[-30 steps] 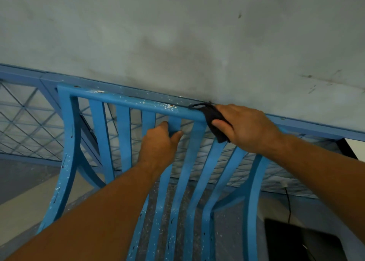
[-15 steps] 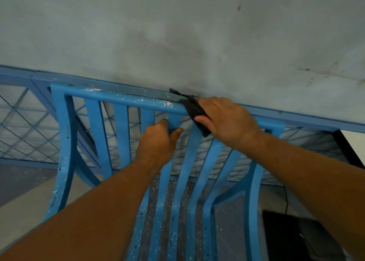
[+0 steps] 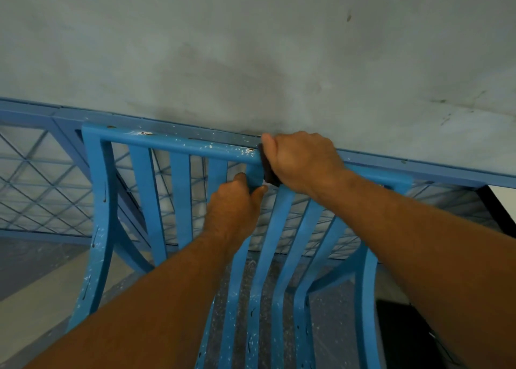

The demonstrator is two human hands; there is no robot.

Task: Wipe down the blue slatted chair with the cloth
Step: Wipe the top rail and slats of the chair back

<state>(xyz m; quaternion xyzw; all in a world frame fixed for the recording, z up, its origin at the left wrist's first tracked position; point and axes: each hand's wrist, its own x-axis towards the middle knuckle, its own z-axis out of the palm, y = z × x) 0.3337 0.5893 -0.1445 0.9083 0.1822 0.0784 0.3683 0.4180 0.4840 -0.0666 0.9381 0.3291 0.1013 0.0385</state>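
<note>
Blue slatted chair (image 3: 145,198), right hand (image 3: 303,159) clenched dark cloth (image 3: 269,174) over top rail (image 3: 178,145), left hand (image 3: 234,205) gripped middle slat (image 3: 255,174) just below top rail.

Blue chair (image 3: 181,189) flecked white; dark cloth (image 3: 268,173); grey wall (image 3: 251,47).

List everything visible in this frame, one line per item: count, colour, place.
blue slatted chair: one, blue with white specks, centre of view
cloth: one, dark, on the chair's top rail, mostly covered
mesh panel: one, blue frame with wire lattice, behind the chair
wall: one, grey-green with stains, upper half
floor: one, pale and grey, lower left
dark object: one, black, lower right corner, unclear what it is
left hand: one, centre, grip round a middle slat
right hand: one, right of centre, grip round the cloth on the top rail
</note>
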